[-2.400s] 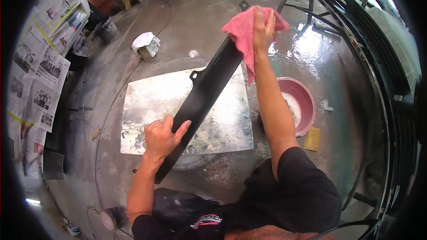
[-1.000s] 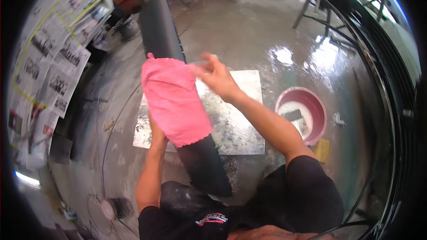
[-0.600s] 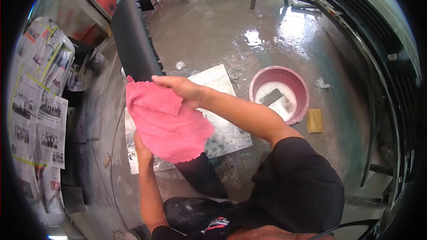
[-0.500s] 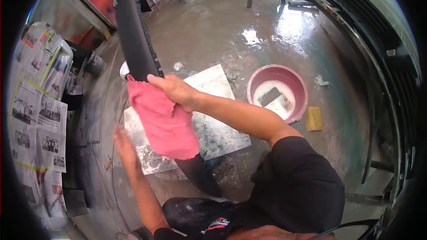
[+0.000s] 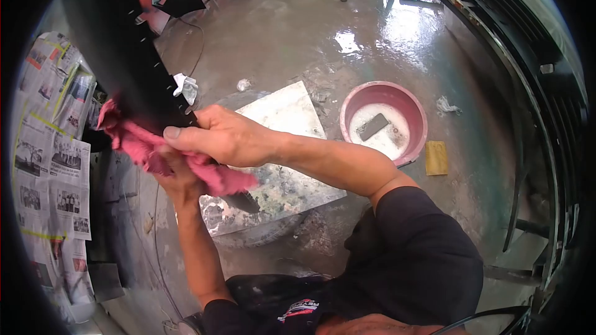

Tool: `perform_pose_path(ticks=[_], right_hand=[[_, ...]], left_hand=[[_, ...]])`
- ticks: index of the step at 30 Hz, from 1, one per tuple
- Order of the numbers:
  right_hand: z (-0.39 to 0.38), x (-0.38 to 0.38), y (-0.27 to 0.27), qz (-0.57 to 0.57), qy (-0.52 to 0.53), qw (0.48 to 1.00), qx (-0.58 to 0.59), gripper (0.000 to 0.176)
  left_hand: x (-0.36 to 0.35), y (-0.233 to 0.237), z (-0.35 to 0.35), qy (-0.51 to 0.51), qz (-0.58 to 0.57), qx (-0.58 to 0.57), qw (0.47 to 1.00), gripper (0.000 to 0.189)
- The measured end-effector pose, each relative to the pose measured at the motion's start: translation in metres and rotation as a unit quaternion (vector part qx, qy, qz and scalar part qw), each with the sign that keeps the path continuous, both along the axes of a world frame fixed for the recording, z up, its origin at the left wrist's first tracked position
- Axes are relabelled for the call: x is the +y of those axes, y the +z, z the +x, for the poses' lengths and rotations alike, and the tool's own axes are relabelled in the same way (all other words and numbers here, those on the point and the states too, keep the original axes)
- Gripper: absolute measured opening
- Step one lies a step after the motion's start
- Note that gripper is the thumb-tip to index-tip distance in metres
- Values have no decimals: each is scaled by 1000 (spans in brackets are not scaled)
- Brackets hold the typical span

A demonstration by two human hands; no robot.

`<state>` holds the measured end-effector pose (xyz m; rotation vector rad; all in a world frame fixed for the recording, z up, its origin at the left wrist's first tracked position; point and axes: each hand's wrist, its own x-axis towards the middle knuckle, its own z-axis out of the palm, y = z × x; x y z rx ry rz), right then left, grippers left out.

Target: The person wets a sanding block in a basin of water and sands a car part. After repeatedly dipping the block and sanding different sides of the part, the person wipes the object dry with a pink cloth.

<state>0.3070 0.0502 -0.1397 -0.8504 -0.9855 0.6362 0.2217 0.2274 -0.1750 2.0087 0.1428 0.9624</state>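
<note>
A long black plastic panel with clips along one edge (image 5: 118, 37), possibly a car trim part, slants up to the upper left, close to the camera. My right hand (image 5: 233, 138) is closed around the panel's edge near its lower end, thumb on top, with pink cloth under it. A pink towel (image 5: 133, 142) is bunched across the panel. My left hand (image 5: 180, 177) presses into the towel from below, its fingers partly covered by the folds. The panel's lower tip (image 5: 242, 201) sticks out beneath the towel.
A whitish stained board (image 5: 279, 111) lies under my hands. Right of it stands a pink basin (image 5: 354, 96) of soapy water with a grey block (image 5: 374, 127). A yellow pad (image 5: 436, 158) lies beside it. Newspaper-covered parts (image 5: 53, 155) stand left; a black rack (image 5: 528, 87) stands right.
The panel has swung up and closer to the camera. My left hand has come from beside the towel onto it. The towel, earlier hanging loosely, is now bunched up.
</note>
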Motion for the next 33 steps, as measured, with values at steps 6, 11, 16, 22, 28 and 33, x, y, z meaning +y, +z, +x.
perform_pose_path(ticks=[6,11,16,22,28,33], right_hand=[[4,17,-20,19,-88,987,-131,32],[-9,22,-9,87,-231,941,-232,46],[-1,7,-10,178,-317,861,-355,74],[-14,3,-2,100,-294,874,-372,76],[-19,17,-10,154,-289,881,-343,64],[-18,25,-15,156,-278,894,-315,54]], left_hand=[[15,46,43,84,29,-180,980,58],[20,64,57,81,207,-230,948,65],[-23,40,33,-126,-248,-240,930,66],[41,99,23,39,297,-352,886,52],[68,241,14,162,349,-268,883,42],[78,269,12,157,351,-181,905,40]])
